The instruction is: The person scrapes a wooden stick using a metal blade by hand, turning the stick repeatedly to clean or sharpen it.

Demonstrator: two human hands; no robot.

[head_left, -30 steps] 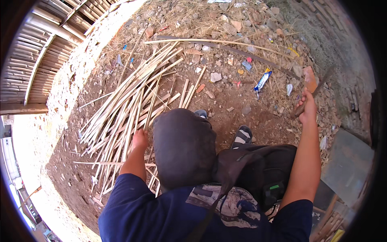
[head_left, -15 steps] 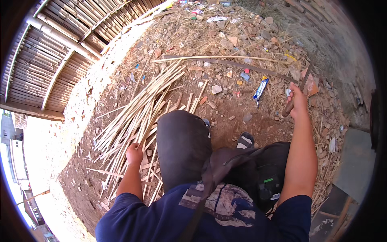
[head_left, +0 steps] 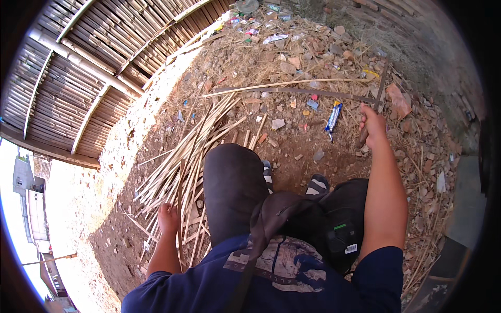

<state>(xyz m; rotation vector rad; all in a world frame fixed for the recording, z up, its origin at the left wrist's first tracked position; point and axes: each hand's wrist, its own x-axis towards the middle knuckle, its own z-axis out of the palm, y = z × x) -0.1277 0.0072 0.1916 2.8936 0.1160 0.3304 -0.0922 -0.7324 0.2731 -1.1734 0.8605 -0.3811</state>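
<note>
Clutching a slim dark-bladed tool [head_left: 382, 83]: your right hand [head_left: 373, 127], two o'clock. Left hand [head_left: 168, 219], by thin pale-wood strips [head_left: 195, 141], eight o'clock: grip unclear.

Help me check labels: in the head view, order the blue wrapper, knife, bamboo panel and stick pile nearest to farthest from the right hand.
1. Knife, in the right hand
2. Blue wrapper, left of the hand
3. Stick pile, farther left
4. Bamboo panel, upper left

Right fingers [head_left: 362, 118] grip tool [head_left: 383, 82] (dark).
</note>
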